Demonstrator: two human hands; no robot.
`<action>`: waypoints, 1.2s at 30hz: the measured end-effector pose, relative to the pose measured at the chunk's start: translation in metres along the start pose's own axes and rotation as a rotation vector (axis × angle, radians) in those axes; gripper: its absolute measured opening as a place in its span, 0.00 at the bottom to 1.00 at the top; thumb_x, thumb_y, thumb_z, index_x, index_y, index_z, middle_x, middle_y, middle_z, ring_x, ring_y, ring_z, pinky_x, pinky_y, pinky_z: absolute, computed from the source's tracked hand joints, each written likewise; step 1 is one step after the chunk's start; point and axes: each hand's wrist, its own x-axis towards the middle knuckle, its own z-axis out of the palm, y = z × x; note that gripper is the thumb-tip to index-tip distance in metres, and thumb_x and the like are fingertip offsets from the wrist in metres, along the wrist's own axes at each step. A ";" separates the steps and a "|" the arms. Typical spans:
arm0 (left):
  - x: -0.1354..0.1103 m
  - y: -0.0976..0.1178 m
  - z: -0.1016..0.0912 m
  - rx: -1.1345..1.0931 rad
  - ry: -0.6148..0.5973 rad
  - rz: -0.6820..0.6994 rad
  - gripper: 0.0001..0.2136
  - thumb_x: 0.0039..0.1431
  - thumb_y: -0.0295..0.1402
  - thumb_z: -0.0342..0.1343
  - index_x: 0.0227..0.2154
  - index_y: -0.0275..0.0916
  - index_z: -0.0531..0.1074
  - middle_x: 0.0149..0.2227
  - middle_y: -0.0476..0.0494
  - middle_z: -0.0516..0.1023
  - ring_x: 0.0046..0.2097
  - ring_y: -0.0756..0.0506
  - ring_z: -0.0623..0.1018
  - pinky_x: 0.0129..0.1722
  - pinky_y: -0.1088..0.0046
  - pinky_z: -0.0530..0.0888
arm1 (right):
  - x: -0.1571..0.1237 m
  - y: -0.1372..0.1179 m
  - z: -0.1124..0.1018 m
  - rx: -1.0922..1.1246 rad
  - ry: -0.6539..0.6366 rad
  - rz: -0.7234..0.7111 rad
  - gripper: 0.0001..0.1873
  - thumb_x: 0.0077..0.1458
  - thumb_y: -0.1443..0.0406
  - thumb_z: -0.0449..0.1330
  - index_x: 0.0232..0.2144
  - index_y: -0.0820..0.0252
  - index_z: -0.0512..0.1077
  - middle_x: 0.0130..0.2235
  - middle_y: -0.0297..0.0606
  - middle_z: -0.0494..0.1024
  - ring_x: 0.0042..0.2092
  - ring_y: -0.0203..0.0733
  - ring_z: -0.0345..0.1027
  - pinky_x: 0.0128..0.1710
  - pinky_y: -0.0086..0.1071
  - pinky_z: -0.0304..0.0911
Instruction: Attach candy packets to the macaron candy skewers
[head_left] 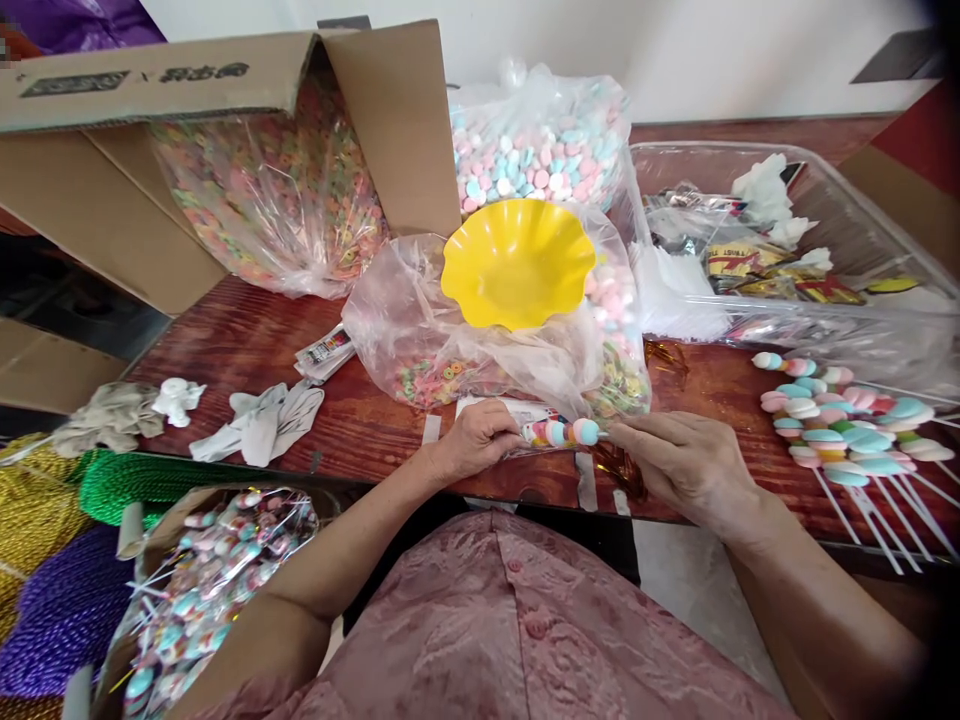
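Observation:
A marshmallow skewer (562, 432) in pink, white and blue lies sideways between my hands at the table's front edge. My right hand (694, 465) is closed on its stick at the right end. My left hand (480, 440) pinches a printed clear plastic wrapper (517, 410) at the skewer's left end. The wrapper lies along the candy; I cannot tell how far the skewer sits inside it. Just behind, a yellow wavy-rimmed bowl (517, 265) rests on an open plastic bag (397, 300) of ring candies and marshmallows.
Finished-looking skewers (847, 420) are piled at right, before a clear plastic bin (806, 155). A cardboard box (397, 110) and a marshmallow bag (540, 140) stand behind. Gloves (262, 420) lie left. Wrapped skewers (217, 560) fill a box below, beside shiny bead strands (67, 610).

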 end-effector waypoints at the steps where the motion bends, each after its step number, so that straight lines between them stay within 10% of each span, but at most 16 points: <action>1: 0.000 -0.001 0.000 0.013 0.019 -0.010 0.10 0.63 0.38 0.56 0.31 0.37 0.76 0.30 0.44 0.77 0.34 0.48 0.75 0.36 0.73 0.71 | 0.000 0.000 0.001 0.016 0.010 0.010 0.11 0.60 0.73 0.56 0.44 0.60 0.74 0.39 0.39 0.82 0.34 0.37 0.76 0.32 0.30 0.67; 10: 0.006 0.017 -0.003 -0.036 -0.200 -0.140 0.15 0.65 0.42 0.53 0.46 0.37 0.70 0.41 0.40 0.78 0.41 0.44 0.77 0.41 0.69 0.72 | -0.001 -0.005 0.007 0.042 0.124 0.007 0.14 0.59 0.73 0.57 0.46 0.57 0.73 0.40 0.39 0.81 0.38 0.39 0.76 0.39 0.32 0.69; 19: 0.004 0.030 -0.006 0.178 -0.422 -0.167 0.19 0.61 0.47 0.57 0.44 0.36 0.66 0.39 0.39 0.76 0.41 0.41 0.76 0.40 0.67 0.71 | 0.016 0.002 -0.002 0.129 -0.241 0.257 0.18 0.68 0.60 0.48 0.34 0.57 0.75 0.28 0.37 0.78 0.26 0.38 0.67 0.26 0.33 0.50; 36: 0.026 0.044 -0.011 -0.096 -0.523 -0.416 0.17 0.60 0.47 0.57 0.41 0.39 0.67 0.37 0.47 0.75 0.39 0.45 0.74 0.38 0.70 0.67 | 0.035 -0.013 0.004 -0.068 -0.433 0.022 0.12 0.53 0.76 0.50 0.33 0.61 0.71 0.27 0.36 0.73 0.26 0.35 0.60 0.28 0.34 0.38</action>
